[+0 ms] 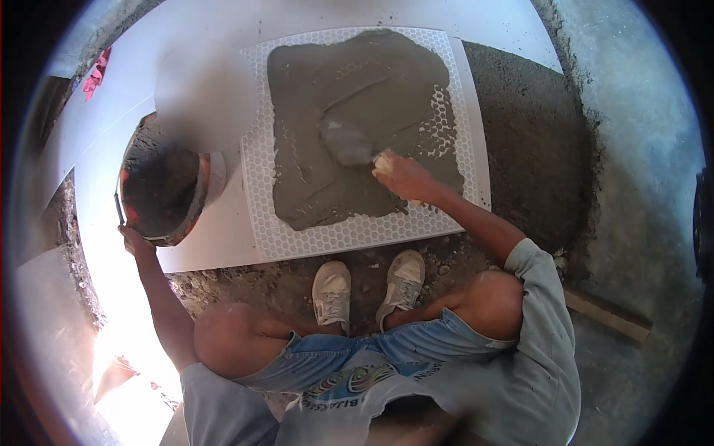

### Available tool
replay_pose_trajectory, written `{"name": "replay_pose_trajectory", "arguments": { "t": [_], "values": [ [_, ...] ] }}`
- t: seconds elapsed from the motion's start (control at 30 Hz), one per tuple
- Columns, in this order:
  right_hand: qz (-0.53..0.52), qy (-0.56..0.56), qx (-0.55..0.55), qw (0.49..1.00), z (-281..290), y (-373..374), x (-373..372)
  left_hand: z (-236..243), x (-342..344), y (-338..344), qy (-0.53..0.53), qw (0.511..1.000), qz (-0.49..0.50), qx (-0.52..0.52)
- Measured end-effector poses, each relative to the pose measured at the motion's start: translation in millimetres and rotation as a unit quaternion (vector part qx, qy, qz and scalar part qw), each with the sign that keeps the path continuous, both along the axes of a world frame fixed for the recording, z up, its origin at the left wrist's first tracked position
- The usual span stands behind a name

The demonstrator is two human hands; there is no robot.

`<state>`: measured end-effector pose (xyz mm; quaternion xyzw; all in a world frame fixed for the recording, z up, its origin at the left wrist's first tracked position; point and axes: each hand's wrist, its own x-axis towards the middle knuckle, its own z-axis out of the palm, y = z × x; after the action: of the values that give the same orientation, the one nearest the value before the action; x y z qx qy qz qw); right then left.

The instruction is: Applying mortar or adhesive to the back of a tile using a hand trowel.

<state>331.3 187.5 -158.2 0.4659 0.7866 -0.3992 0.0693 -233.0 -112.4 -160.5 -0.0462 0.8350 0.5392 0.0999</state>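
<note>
Grey short-sleeved shirt [483,390], colourful print [366,377] and dark lettering [336,405] on its front, blue denim shorts [439,336] beyond the shirt — pale laced shoes [332,290] farther off

I have passage above the far mortar [387,89] | bucket [203,178] blocks my left | shoes [332,290] crowd the panel's [357,236] near edge | right hand [401,177], trowel [346,143] mid-panel

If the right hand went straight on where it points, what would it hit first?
Past the trowel it grips, the right hand would probably meet the gray mortar spread on the white tile first, though depth is unclear.
</note>
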Motion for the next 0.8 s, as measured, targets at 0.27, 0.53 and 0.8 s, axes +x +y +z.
{"name": "replay_pose_trajectory", "arguments": {
  "t": [0.27, 0.53, 0.8],
  "values": [
    [-0.214, 0.052, -0.025, 0.975, 18, 77, 38, 11, 15, 8, 0.06, 0.998, -0.015, -0.004],
    [-0.315, 0.152, -0.013, 0.937, -39, 182, 35, 2, 21, 12, -0.009, 1.0, 0.012, 0.013],
    [-0.299, 0.107, -0.1, 0.943, -1, 179, -5, 16, 21, 6, -0.054, 0.997, 0.06, 0.014]
  ]
}}
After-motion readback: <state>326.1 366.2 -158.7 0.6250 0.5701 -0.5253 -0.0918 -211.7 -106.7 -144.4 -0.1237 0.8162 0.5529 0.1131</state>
